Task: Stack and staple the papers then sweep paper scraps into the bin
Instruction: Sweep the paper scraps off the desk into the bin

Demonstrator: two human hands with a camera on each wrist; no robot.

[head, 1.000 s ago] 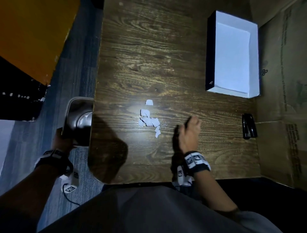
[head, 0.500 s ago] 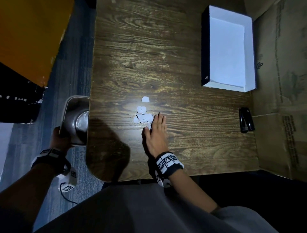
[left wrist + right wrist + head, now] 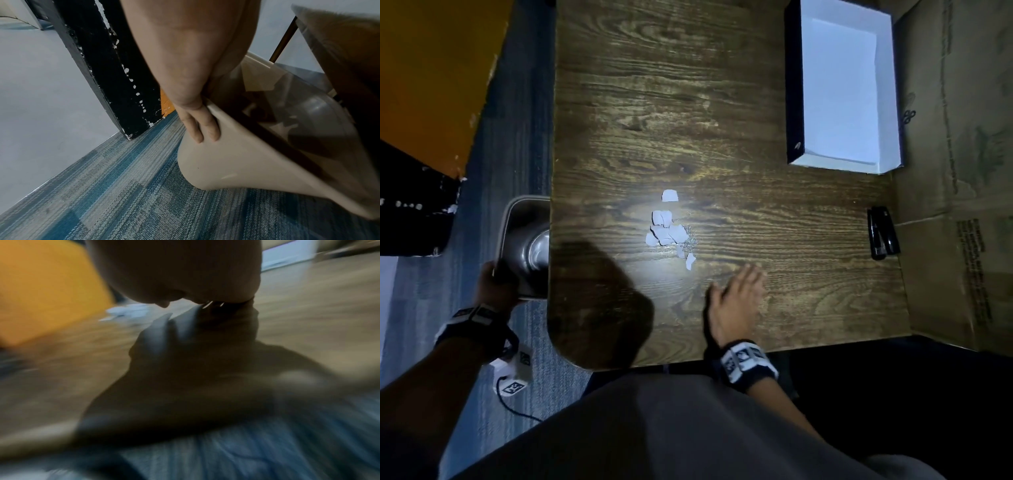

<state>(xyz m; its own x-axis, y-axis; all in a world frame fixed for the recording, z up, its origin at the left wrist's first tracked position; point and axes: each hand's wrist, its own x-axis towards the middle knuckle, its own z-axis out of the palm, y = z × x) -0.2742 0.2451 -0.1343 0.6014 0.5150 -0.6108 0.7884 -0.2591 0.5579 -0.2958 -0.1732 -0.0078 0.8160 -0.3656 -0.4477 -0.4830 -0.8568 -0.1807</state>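
White paper scraps (image 3: 667,230) lie in a small heap in the middle of the wooden table (image 3: 654,102). My right hand (image 3: 739,294) rests flat on the table just right of and below the heap, fingers straight, holding nothing. In the blurred right wrist view the scraps (image 3: 129,311) show as a pale smear ahead of the hand. My left hand (image 3: 494,284) grips the rim of a small beige bin (image 3: 525,240) held against the table's left edge. The left wrist view shows the fingers (image 3: 197,128) curled over the bin (image 3: 236,162) wall.
A white box (image 3: 842,89) with paper in it stands at the table's far right. A black stapler (image 3: 881,233) lies by the right edge, next to a cardboard wall (image 3: 962,171). Blue carpet (image 3: 517,137) and an orange panel (image 3: 431,68) are on the left.
My right hand swept left onto the scraps half a second ago, then drew back right and toward me. The heap has shifted slightly left. The left hand keeps holding the bin.
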